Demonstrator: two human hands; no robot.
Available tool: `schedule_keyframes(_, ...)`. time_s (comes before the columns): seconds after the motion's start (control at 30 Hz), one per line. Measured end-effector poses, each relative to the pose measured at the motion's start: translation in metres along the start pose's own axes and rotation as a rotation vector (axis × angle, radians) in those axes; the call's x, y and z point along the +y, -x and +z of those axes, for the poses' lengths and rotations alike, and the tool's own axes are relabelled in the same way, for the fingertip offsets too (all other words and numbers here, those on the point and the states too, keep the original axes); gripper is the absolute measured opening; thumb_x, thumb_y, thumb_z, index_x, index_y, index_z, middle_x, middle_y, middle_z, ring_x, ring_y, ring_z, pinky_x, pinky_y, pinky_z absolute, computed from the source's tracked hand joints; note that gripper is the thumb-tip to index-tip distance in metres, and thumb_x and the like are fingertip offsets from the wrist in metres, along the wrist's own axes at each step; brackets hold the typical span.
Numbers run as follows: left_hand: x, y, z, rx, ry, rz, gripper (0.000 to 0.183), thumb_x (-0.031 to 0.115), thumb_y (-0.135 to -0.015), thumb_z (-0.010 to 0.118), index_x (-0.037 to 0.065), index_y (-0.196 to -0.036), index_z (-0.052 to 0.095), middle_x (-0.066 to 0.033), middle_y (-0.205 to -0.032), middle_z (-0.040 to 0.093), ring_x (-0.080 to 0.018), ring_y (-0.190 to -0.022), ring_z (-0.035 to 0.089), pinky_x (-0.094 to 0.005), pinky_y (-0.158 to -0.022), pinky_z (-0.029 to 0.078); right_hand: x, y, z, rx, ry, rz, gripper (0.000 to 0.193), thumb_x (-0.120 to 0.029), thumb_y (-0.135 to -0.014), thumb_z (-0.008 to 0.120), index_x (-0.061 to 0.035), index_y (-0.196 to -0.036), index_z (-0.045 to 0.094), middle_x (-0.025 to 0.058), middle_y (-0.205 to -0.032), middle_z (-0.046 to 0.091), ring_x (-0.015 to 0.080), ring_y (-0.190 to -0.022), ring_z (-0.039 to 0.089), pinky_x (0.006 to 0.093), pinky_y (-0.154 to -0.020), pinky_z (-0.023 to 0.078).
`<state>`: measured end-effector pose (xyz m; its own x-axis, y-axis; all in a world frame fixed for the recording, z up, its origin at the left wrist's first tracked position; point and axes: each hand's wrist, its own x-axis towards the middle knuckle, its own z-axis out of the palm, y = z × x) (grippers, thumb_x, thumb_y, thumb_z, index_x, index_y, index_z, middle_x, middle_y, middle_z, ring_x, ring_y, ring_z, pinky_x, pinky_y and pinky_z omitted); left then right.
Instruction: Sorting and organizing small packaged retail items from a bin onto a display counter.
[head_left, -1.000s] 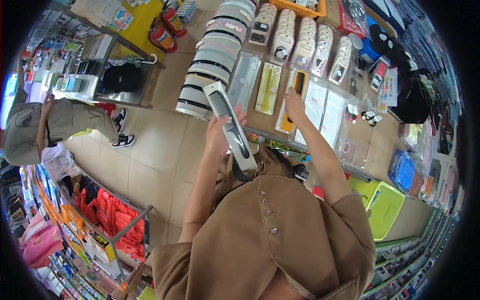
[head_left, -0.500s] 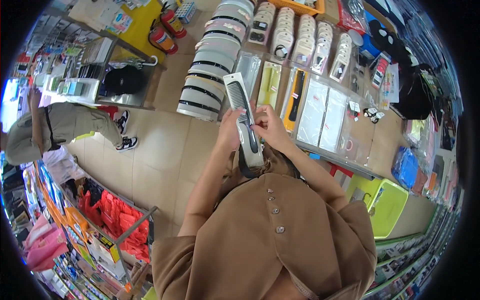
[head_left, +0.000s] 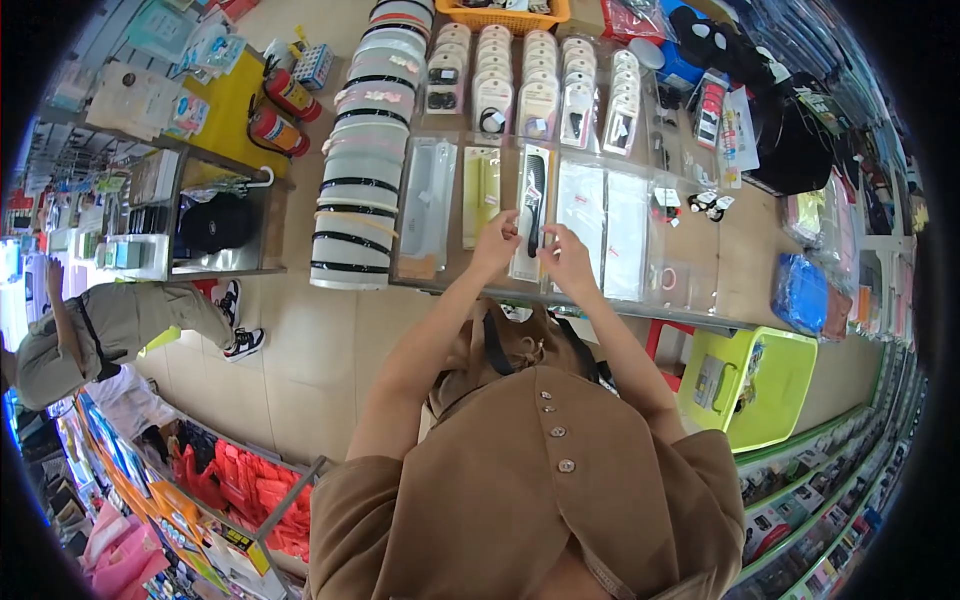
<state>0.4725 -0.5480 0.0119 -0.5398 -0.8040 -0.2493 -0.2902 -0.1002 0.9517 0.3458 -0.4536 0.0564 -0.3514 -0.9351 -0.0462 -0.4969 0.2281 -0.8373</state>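
A black comb on a pale card in a clear sleeve [head_left: 533, 192] lies lengthwise in a clear compartment of the display table. My left hand [head_left: 495, 244] is at its left edge, fingers curled in with the tips on the sleeve. On the opposite edge, the bent fingers and thumb of my right hand [head_left: 568, 262] pinch its lower part. To the left of it are yellow-green packaged combs [head_left: 481, 195] and a compartment with clear sleeves [head_left: 428, 200]. White packets [head_left: 582, 215] lie just right of my right hand.
Stacked headbands [head_left: 362, 185] line the table's left end. Rows of carded hair ties [head_left: 492, 85] stand behind, near an orange basket [head_left: 505, 18]. A lime-green bin [head_left: 775, 390] is below the right side. Another person [head_left: 130, 325] is at far left; fire extinguishers [head_left: 280, 132] stand beyond.
The packaged comb has gone from upright in front of my body down into the compartment, over the orange pack there. Both hands moved forward with it, and the view shifted.
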Motion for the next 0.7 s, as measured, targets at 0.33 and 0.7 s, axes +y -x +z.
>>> schedule_keyframes(0.33, -0.001, -0.008, 0.027, 0.186, -0.489, 0.197, 0.052, -0.002, -0.064, 0.061, 0.003, -0.115, 0.047, -0.023, -0.11, 0.049, -0.0329, -0.1, 0.051, -0.0373, -0.082, 0.043, 0.002, 0.038, -0.031, -0.081, -0.097, 0.011, 0.029, -0.001, -0.07, 0.059, -0.0025, -0.099, 0.051, 0.0149, -0.094, 0.053, 0.0207, -0.069, 0.058, 0.0291, -0.058, 0.048)
schedule_keyframes(0.7, -0.027, -0.031, 0.033, 0.009, -0.457, 0.32, 0.057, 0.007, -0.065, 0.064, -0.002, -0.117, 0.041, -0.0213, -0.116, 0.046, -0.0335, -0.107, 0.047, -0.0363, -0.092, 0.037, -0.01, 0.085, -0.017, 0.142, -0.11, 0.181, 0.027, -0.005, -0.074, 0.057, -0.0042, -0.1, 0.051, 0.017, -0.092, 0.054, 0.024, -0.067, 0.058, 0.0339, -0.062, 0.048)
